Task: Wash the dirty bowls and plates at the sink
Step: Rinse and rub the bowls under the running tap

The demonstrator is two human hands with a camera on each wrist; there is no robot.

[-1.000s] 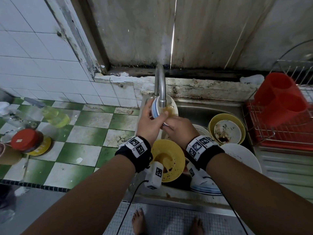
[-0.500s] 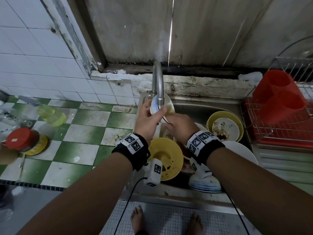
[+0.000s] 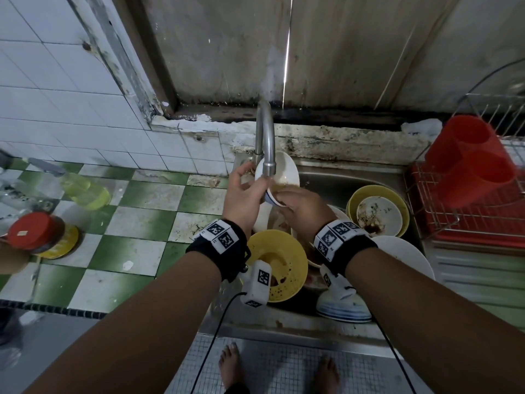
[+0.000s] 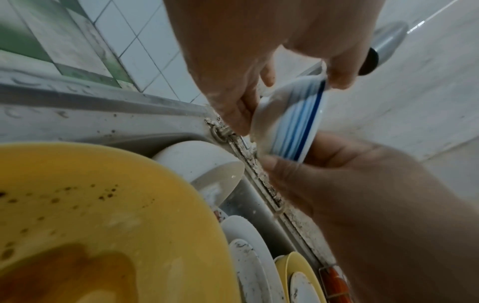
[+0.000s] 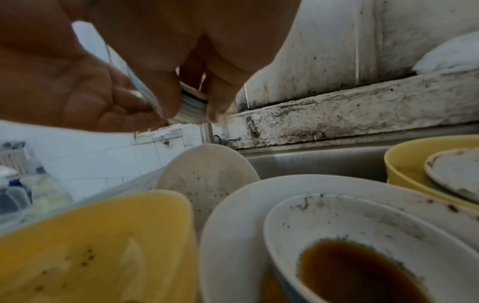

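Observation:
Both hands hold a white bowl with blue stripes (image 3: pixel 281 170) tilted under the spout of the steel faucet (image 3: pixel 265 137). Brownish water lies at its lower rim. My left hand (image 3: pixel 252 179) grips the bowl's left edge, thumb on the rim. My right hand (image 3: pixel 295 203) pinches its lower edge. In the left wrist view the striped bowl (image 4: pixel 290 123) stands on edge between the left hand (image 4: pixel 241 106) and the right hand (image 4: pixel 362 184). In the right wrist view the right hand's fingers (image 5: pixel 166 92) curl round the bowl's foot (image 5: pixel 193 105).
The sink (image 3: pixel 335 180) holds dirty dishes: a stained yellow bowl (image 3: pixel 279 263), a yellow bowl with a soiled white dish inside (image 3: pixel 377 214), a white plate (image 3: pixel 403 257) and an upturned striped bowl (image 3: pixel 343 308). A red rack (image 3: pixel 468 217) stands right. Bottles and a jar (image 3: pixel 34 231) stand on the checkered counter.
Both hands have turned the bowl under the spout, so more of its white inside faces up. The grips stay on it and the dishes in the sink have not moved.

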